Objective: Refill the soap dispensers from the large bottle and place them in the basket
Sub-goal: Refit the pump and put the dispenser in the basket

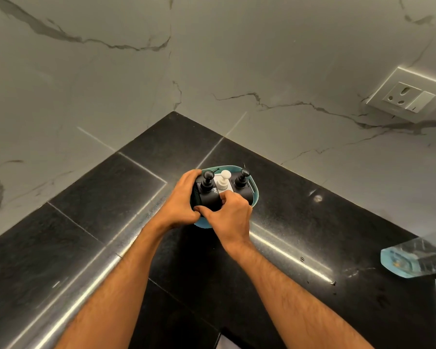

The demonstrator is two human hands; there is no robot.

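Three soap dispensers stand upright in a row inside a small teal basket on the black stone bench, near the corner where two marble-patterned walls meet. The left black dispenser and the right black dispenser each carry a black pump top; the white dispenser stands between them, touching or nearly touching both.

The left hand wraps around the left end of the basket and the left black dispenser, fingers curled over the far side near the pump, so its grip is closed on that dispenser and the basket rim together. The right hand sits at the near side of the basket; its curled fingers press against the front of the dispensers, the knuckles just below the white one. Whether this grip is closed on a dispenser or only resting against it cannot be told, since the fingertips are hidden.

Well apart to the right, at the frame's edge, lies a clear bottle with a pale blue end, on its side on the bench. A white wall socket is set in the right-hand wall above it.
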